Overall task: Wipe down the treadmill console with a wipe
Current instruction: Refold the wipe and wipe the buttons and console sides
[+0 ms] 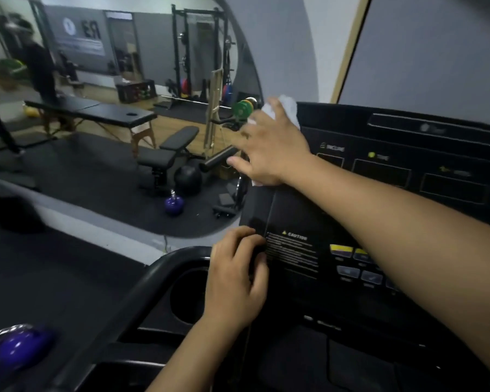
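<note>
Now R hand (269, 145) flat on wipe (287, 107), L hand (235, 278) grips console (379, 176) edge.

A: Where is the console (294, 216) open?
B: Its upper right, around the display windows (381, 174), lies bare. The right forearm (393, 236) crosses its middle, the right hand (272, 148) covers its top left corner, the left hand (238, 278) blocks its lower left edge beside the cup holder (187, 295)

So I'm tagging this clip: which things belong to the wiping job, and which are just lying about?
Job:
wipe under right hand
console
left hand holding its edge

Lying about:
purple kettlebell
weight bench
massage table
squat rack
</note>
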